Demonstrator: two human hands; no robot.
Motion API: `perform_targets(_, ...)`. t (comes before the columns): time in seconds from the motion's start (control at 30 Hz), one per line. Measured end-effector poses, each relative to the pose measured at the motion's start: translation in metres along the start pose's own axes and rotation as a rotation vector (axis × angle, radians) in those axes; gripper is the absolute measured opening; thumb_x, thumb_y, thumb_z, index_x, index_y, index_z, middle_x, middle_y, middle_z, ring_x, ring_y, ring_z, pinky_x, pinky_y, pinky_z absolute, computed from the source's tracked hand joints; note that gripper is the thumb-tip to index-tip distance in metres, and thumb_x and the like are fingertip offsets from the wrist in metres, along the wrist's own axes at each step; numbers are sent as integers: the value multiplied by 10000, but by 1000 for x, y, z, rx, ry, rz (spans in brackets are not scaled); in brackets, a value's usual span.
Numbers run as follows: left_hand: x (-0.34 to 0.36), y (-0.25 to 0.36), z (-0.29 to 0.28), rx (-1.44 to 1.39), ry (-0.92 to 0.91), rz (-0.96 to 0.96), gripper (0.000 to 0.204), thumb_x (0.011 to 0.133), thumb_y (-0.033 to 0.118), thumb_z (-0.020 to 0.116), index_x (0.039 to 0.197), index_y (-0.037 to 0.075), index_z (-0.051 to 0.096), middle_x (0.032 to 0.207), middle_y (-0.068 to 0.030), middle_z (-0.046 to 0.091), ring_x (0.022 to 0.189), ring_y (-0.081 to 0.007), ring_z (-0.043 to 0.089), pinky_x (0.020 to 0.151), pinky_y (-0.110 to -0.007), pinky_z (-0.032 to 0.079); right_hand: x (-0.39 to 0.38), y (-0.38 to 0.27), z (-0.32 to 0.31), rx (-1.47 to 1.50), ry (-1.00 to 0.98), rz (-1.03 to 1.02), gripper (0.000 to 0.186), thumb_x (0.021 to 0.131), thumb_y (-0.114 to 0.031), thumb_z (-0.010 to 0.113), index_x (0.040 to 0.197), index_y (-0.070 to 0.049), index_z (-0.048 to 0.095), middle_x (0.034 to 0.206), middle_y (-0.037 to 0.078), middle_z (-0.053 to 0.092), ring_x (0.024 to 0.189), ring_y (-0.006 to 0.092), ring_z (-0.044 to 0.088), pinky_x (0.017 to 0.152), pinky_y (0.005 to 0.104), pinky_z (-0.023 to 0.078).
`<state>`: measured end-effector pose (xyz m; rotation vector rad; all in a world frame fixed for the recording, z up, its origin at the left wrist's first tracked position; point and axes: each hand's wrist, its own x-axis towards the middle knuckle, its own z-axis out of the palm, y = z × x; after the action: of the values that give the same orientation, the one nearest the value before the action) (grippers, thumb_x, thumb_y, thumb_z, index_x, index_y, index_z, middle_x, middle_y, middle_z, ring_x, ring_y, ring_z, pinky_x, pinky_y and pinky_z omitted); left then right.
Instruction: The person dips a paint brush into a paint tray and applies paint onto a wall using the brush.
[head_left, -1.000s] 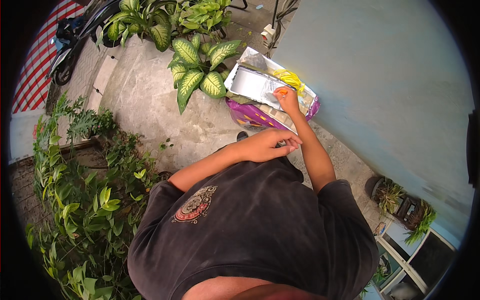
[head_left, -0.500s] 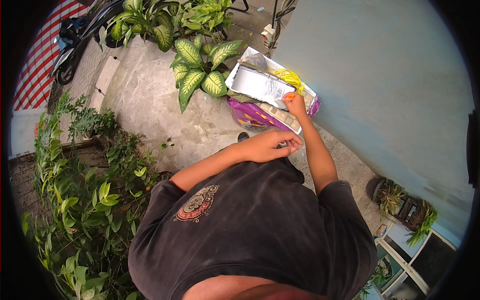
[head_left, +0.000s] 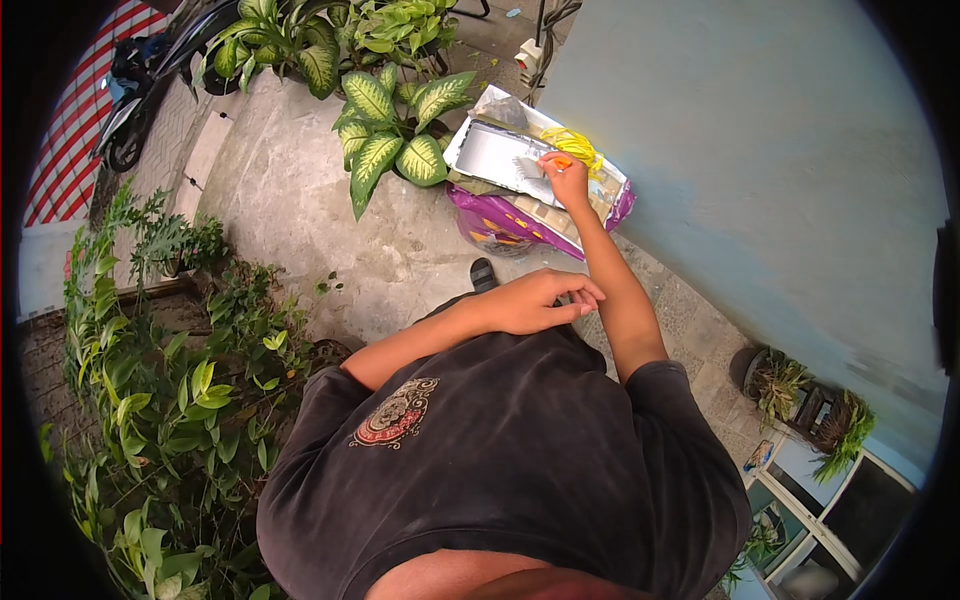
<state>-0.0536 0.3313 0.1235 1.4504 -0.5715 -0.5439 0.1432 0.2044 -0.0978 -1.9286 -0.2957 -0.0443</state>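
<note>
Left hand (head_left: 545, 302) loosely curled, empty — right hand (head_left: 566, 178) grasping an orange-handled, flat grey-headed tool (head_left: 528, 167).
The tool's head juts leftward from the right hand, over a white, rectangular, dark-rimmed tray (head_left: 490, 150) — bundled yellow cord (head_left: 572, 143) lies just beyond.

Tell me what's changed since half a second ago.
The right hand has moved left and forward, bringing its orange-handled tool farther over the white tray. Nothing was let go. The left hand stays put, seemingly empty; the yellow bundle stays beside the tray.
</note>
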Motion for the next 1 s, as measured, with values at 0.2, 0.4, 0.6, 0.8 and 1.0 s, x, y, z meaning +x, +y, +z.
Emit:
perform_targets(0.2,-4,-3,16,-24,-58,-1,307,996,135,568,1270,-1,593,1130,-130,703,1049,-220,672,926,-349,516,-29,39,-19,-185,-1,215,106,790,-128,806,854,-64,751,865,96,735,798,203,692,750,322,532)
perform_targets(0.4,-4,-6,30,-30,-84,-2,306,1002,151,568,1265,-3,596,1115,-139,707,1048,-225,675,926,-356,519,-59,23,-70,212,268,433,123,865,-114,777,945,-39,721,932,76,733,810,178,690,804,324,567)
perform_targets(0.6,13,2,64,18,-153,20,298,1005,151,562,1257,-4,597,1114,-140,710,1048,-228,677,920,-354,519,-126,12,-153,1148,487,539,153,964,-98,680,1088,-36,617,1081,67,687,1011,184,679,948,351,578)
perform_targets(0.8,43,7,137,11,-300,11,296,981,137,555,1231,-13,607,1095,-151,713,1021,-240,677,899,-365,530,-220,-3,-235,1325,614,404,97,975,-88,659,1058,-67,614,1054,62,696,1023,183,681,948,347,573)
perform_targets(1.0,64,-2,234,-15,-579,-31,281,1020,125,548,1271,9,599,1135,-129,711,1039,-204,667,928,-351,509,-337,-34,-308,1303,788,224,110,974,-77,651,1076,-79,609,1028,69,697,968,201,697,926,355,570)
